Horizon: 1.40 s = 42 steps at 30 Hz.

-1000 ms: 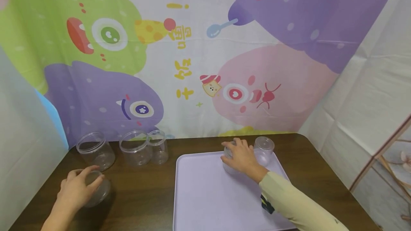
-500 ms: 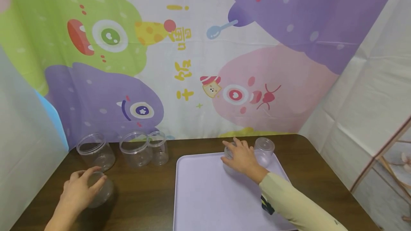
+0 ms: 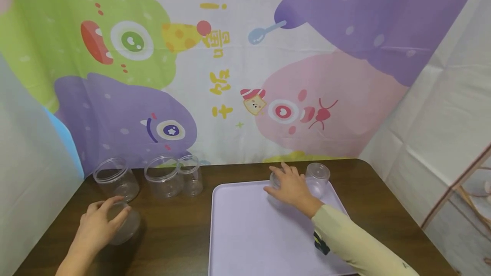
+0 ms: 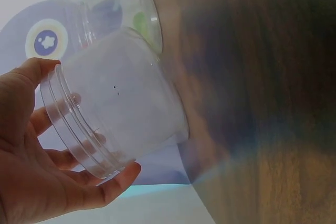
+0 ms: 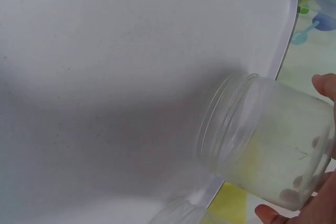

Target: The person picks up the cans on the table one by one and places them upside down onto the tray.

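My left hand (image 3: 96, 227) grips a clear plastic jar (image 3: 128, 227) by its threaded rim, with thumb and fingers spread round it. In the left wrist view this jar (image 4: 123, 98) stands mouth toward my palm and base toward the table; whether it touches the wood I cannot tell. Over the back of the lilac tray (image 3: 249, 233), my right hand (image 3: 293, 191) holds another clear jar (image 5: 278, 140) by its base. That jar is upside down, its threaded mouth facing the tray; my hand hides much of it in the head view. Just right of it stands a narrower inverted jar (image 3: 317, 180).
Along the back left of the dark wooden table (image 3: 172, 242) stand a wide clear jar (image 3: 116, 182), a second wide jar (image 3: 163, 180) and a narrow jar (image 3: 191, 178), mouths up. Behind the table hangs a cartoon-printed cloth (image 3: 226, 139). A white side panel (image 3: 422, 139) borders the right.
My left hand has shifted slightly to the right with its jar. My right hand and its jar stay nearly in place over the tray.
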Each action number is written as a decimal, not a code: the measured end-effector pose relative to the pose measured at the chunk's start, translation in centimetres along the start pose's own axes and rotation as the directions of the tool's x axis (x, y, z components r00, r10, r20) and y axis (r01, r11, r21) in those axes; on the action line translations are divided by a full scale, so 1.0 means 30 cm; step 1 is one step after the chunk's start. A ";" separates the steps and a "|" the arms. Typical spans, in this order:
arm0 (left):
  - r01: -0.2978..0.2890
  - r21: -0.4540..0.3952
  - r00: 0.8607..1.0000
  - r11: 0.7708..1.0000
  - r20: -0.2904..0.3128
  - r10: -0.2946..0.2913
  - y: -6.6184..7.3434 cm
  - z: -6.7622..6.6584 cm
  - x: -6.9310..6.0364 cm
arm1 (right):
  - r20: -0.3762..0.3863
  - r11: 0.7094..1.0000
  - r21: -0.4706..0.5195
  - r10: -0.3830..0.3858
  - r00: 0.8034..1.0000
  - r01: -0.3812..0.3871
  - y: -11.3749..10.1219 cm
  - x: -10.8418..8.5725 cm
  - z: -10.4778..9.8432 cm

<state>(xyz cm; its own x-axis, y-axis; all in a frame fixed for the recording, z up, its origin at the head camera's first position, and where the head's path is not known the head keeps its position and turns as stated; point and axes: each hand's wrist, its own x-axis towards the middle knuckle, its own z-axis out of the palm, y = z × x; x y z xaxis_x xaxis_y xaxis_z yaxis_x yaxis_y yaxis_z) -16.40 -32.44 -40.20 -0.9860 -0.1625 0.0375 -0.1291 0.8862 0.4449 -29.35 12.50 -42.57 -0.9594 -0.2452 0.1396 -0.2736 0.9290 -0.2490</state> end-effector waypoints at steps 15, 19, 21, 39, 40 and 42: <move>-0.002 -0.010 1.000 1.000 0.026 0.002 0.024 -0.006 -0.002 | -0.079 1.000 0.019 -0.009 0.997 0.011 0.011 -0.030 -0.047; -0.003 -0.018 0.999 1.000 0.035 0.004 0.029 -0.006 -0.004 | -0.102 0.999 0.023 -0.024 0.995 0.027 0.016 -0.045 -0.075; -0.003 -0.020 0.999 1.000 0.038 0.003 0.031 -0.005 -0.004 | -0.113 0.999 0.028 -0.031 0.993 0.034 0.018 -0.053 -0.088; 0.006 -0.052 0.998 0.999 0.061 -0.002 0.071 0.001 -0.008 | -0.142 0.967 0.256 0.041 0.989 -0.003 0.046 -0.113 -0.166; 0.001 -0.056 0.998 0.998 0.056 0.003 0.072 0.002 -0.009 | -0.133 0.962 0.273 0.048 0.990 -0.010 0.048 -0.116 -0.167; -0.008 -0.064 0.999 0.998 0.050 0.011 0.073 0.006 -0.012 | -0.123 0.952 0.304 0.060 0.991 -0.020 0.051 -0.120 -0.171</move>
<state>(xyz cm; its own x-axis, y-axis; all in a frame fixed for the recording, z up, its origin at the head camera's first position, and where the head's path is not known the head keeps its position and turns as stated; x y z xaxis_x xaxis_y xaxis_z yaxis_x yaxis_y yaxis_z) -16.34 -30.36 -39.38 -0.9915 -0.1304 -0.0023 -0.1140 0.8577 0.5013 -25.97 16.23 -38.54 -0.9583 -0.1535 0.2410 -0.2627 0.8053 -0.5316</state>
